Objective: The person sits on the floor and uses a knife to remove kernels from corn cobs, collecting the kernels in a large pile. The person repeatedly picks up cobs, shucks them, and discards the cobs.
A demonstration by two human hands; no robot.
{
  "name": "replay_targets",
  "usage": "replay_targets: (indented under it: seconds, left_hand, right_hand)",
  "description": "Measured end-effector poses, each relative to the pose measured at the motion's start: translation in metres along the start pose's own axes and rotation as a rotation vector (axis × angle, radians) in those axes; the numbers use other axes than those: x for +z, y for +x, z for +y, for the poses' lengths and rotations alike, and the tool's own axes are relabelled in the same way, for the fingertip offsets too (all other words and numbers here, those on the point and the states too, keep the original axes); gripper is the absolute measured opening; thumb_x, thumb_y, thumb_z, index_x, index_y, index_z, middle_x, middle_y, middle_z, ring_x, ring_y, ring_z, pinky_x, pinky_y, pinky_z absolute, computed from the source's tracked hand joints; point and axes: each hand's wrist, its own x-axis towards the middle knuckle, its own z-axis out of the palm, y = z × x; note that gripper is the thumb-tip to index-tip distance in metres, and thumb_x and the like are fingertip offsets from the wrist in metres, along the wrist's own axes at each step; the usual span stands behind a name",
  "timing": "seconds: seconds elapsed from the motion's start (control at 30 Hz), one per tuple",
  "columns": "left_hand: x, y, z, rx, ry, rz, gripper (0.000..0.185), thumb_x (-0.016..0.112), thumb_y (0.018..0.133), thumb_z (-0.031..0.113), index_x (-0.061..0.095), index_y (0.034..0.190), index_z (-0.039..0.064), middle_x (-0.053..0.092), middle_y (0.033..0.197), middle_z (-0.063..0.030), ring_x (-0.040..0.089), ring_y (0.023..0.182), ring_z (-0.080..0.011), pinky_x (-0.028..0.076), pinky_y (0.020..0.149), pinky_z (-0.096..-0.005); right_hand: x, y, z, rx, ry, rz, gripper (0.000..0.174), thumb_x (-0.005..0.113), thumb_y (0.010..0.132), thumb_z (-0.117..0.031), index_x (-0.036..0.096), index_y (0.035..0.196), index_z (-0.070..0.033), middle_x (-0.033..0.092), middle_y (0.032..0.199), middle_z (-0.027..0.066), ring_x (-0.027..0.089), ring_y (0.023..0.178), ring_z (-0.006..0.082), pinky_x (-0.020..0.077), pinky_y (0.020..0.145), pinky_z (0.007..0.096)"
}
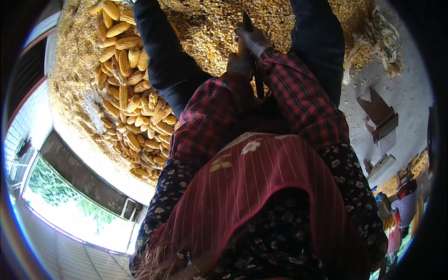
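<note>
My left hand (240, 63), in a dark glove, is closed around what looks like a corn cob (240, 47), mostly hidden by my fingers. Just beyond it, my right hand (254, 37), in a grey glove, is curled over a narrow dark bar (258, 82). The bar's pointed end sticks out past my fingers, and its near part runs down between my forearms. Whether the right fingers also touch the cob cannot be made out. Loose corn kernels (210, 35) lie thickly beneath and around both hands, between my dark-trousered legs.
A heap of yellow corn cobs (133, 115) lies left of my left leg (164, 52). Dry husks (379, 45) rest at the upper right. A brown wooden stool (381, 112) lies on the concrete floor (409, 87). Other people (402, 206) are at the lower right.
</note>
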Motion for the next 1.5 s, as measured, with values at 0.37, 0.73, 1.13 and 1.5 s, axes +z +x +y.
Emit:
replay_targets:
  seconds: [0.37, 0.73, 1.13, 1.5]
  left_hand:
    - [0.019, -0.077, 0.076, -0.371, -0.606, -0.098, 0.052, 0.026, 0.082, 0.059, 0.05, 0.093, 0.014, 0.053, 0.077, -0.0068, 0.049, 0.059, -0.0244, 0.04, 0.045, -0.0364]
    - [0.006, -0.031, 0.035, -0.039, 0.891, 0.046, 0.029, 0.043, 0.084, 0.027, 0.045, 0.106, 0.008, 0.058, 0.079, -0.0133, 0.059, 0.065, -0.0274, 0.047, 0.051, -0.0368]
    - [0.009, -0.066, 0.059, -0.228, -0.453, -0.147, 0.052, 0.033, 0.081, 0.06, 0.05, 0.1, 0.015, 0.054, 0.073, -0.0051, 0.05, 0.057, -0.021, 0.041, 0.044, -0.0342]
    - [0.001, -0.014, 0.029, -0.095, 0.639, 0.048, 0.053, 0.034, 0.081, 0.056, 0.053, 0.096, 0.009, 0.056, 0.078, -0.0113, 0.054, 0.06, -0.027, 0.044, 0.05, -0.0372]
  right_hand:
    - [0.004, 0.009, 0.008, -0.03, -0.084, 0.045, 0.039, 0.056, 0.073, -0.039, 0.061, 0.082, -0.001, 0.059, 0.069, 0.0107, 0.055, 0.067, 0.018, 0.0421, 0.062, 0.0334]
    - [0.006, 0.009, 0.011, -0.048, -0.03, 0.011, 0.032, 0.055, 0.071, -0.034, 0.059, 0.081, -0.004, 0.06, 0.071, 0.01, 0.058, 0.071, 0.0214, 0.0443, 0.066, 0.0337]
    - [-0.004, 0.008, 0.007, -0.062, -0.188, 0.055, 0.04, 0.056, 0.071, -0.041, 0.06, 0.072, -0.002, 0.055, 0.055, 0.0082, 0.054, 0.054, 0.0197, 0.0421, 0.054, 0.0352]
    - [0.007, 0.021, 0.031, -0.127, 0.033, 0.06, 0.039, 0.058, 0.071, -0.038, 0.059, 0.092, -0.005, 0.061, 0.085, 0.0116, 0.058, 0.082, 0.0234, 0.0437, 0.073, 0.0323]
